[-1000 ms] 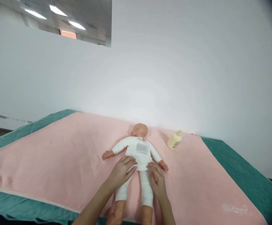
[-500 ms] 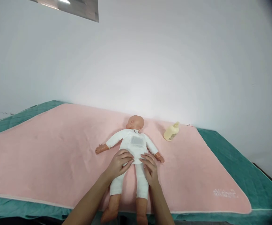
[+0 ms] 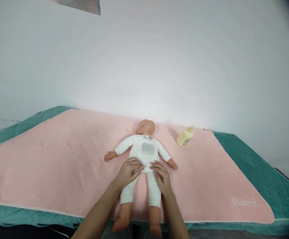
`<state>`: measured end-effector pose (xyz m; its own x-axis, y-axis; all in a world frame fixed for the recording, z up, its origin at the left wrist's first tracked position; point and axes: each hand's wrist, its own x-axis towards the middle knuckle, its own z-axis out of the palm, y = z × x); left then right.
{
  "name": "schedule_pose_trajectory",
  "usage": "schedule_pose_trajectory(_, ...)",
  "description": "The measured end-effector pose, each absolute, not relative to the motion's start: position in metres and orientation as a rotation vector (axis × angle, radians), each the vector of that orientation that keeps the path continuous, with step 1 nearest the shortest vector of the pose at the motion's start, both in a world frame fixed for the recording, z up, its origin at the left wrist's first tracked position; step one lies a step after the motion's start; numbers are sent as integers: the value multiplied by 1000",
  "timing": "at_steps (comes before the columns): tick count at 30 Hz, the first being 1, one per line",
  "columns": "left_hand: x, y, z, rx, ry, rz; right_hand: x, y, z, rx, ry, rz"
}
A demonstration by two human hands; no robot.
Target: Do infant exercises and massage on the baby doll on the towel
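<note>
A baby doll [image 3: 145, 152] lies face down, its head turned to the left, in a white long-sleeved suit with a grey rectangular panel on the back. My left hand [image 3: 129, 172] rests on the left side of the doll's lower back, fingers bent over it and thumb a little apart from them. On the opposite side, my right hand [image 3: 162, 174] lies with fingers spread across the hip and lower back. The fingertips of both hands touch the white cloth. The doll's bare feet point toward me between my forearms.
A pale yellow bottle [image 3: 185, 136] stands tilted-looking to the right of the doll's head. Under everything is a pink mat [image 3: 67, 166] over a green quilted cover [image 3: 246, 162]. A white wall [image 3: 144, 66] rises behind the far edge.
The view has shifted slightly, so everything sits a little further right and higher. Both hands stay on the doll's lower back with almost the same finger positions.
</note>
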<state>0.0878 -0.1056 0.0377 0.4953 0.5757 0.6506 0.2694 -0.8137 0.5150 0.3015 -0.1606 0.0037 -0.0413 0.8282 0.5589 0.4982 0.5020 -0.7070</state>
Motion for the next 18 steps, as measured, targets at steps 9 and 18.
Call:
schedule_pose_trajectory(9,89,-104,40,2394,730,1114,300,-157,-1,-1115,-1621,493)
schedule_pose_trajectory(18,85,-105,35,2461,591,1312,302,-159,-10,-1020,-1670,418)
